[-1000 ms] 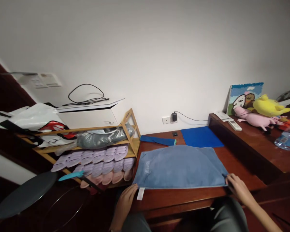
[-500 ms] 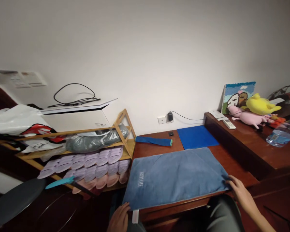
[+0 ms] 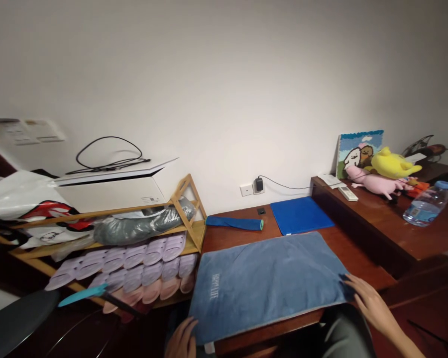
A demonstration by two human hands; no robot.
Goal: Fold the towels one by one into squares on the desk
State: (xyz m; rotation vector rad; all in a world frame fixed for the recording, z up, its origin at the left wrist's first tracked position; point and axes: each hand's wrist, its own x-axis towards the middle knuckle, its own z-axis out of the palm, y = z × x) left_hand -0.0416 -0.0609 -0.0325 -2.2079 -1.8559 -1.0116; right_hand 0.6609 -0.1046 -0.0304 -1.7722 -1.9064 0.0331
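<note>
A blue-grey towel (image 3: 269, 288) with pale lettering lies spread over the low wooden table, its near edge at the table's front. My left hand (image 3: 182, 339) touches the towel's near left edge, fingers apart and thumb hidden. At the right end, my right hand (image 3: 368, 298) rests stretched fingers on the towel's edge, with the thumb hard to see. A small white label (image 3: 209, 347) sticks out beneath the near left corner. Behind the towel lie a flat bright-blue cloth (image 3: 302, 215) and a rolled blue cloth (image 3: 234, 223).
On the left, a wooden rack (image 3: 194, 233) holds several lilac and pink slippers (image 3: 155, 251), a white box (image 3: 112, 196) and bags. A raised desk (image 3: 388, 233) on the right carries plush toys (image 3: 392, 163), a remote (image 3: 348, 193) and a water bottle (image 3: 427, 206). A charger (image 3: 259, 184) is plugged into the wall.
The view has shifted slightly. The towel's folds near my right hand look smoother, and my right fingers lie flatter on it. My left hand sits a little higher along the left edge.
</note>
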